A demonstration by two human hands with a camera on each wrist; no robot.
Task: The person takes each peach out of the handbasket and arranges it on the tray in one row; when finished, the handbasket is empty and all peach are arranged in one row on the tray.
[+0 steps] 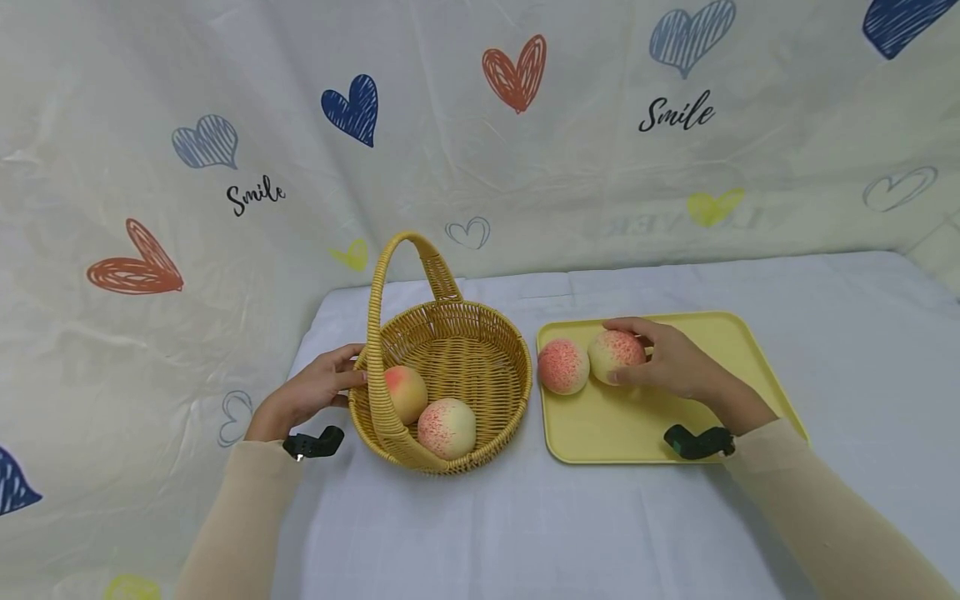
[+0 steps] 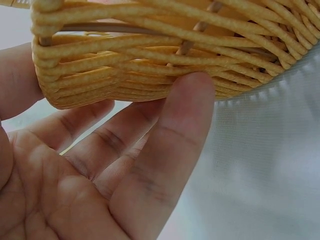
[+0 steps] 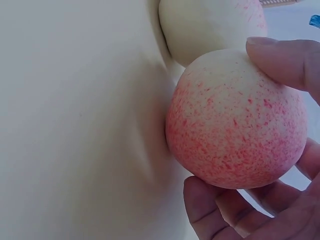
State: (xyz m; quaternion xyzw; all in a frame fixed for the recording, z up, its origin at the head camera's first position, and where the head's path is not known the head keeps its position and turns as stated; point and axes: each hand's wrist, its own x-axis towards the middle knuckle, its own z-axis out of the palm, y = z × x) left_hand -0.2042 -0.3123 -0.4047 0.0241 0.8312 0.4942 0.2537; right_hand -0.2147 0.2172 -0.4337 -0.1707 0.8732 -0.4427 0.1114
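My left hand (image 1: 318,385) holds the left side of a yellow wicker basket (image 1: 517,367), close to the foot of its tall handle. In the left wrist view its fingers (image 2: 187,107) lie against the woven wall and beneath it. Two peaches sit in the basket: an orange-yellow peach (image 1: 406,393) and a pale, pink-speckled peach (image 1: 447,428). Over a yellow tray (image 1: 600,429), my right hand (image 1: 671,362) grips a speckled peach (image 3: 237,125) between thumb and fingers. Just left of it on the tray rests another pink peach (image 1: 562,367).
The tray stands right of the basket on a table with a white cloth (image 1: 480,533). Behind the table hangs a pale curtain (image 1: 420,50) printed with hearts and the word Smile. Each wrist carries a small black camera mount (image 1: 697,442).
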